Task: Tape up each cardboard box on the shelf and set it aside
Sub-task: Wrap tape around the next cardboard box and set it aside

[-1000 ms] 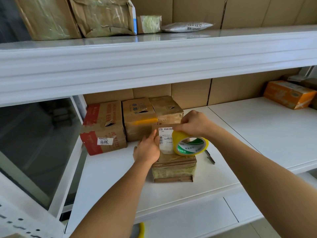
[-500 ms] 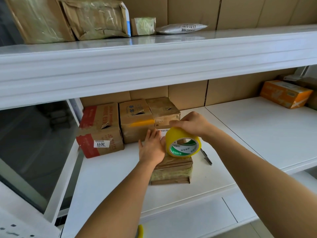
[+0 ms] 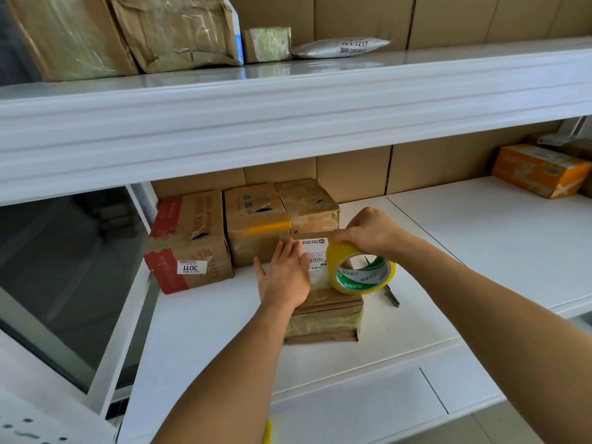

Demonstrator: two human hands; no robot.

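A: Where's the box being taped?

B: The small cardboard box [image 3: 323,318] sits on the lower shelf [image 3: 205,331], near its front edge and left of the seam between the shelf panels. Three boxes already wrapped in tape [image 3: 243,232] stand behind it against the back wall.

A: And the hands?

B: The left hand [image 3: 283,277] lies flat on the box top, fingers straight and together, pressing beside the white label [image 3: 315,254]. The right hand [image 3: 368,232] has its fingers curled over the top of the yellow tape roll [image 3: 363,270], holding it at the far end of the lid.

A: What could go wrong?

B: I'd guess the strip could wander off the lid's middle line if the roll tilts, or wrinkle if the left palm lifts early. The box looks light, so a hard pull might drag it toward the front edge. Tape may also land across the label.

A: Anything nearby to mind?

B: A small dark tool [image 3: 392,294] lies just right of the box; I can't tell what it is. The roll could knock it.

A: Which way does the box point?

B: Its long axis seems to run from the front edge toward the back wall, short face toward the person. The roll stands on edge, its opening facing the front.
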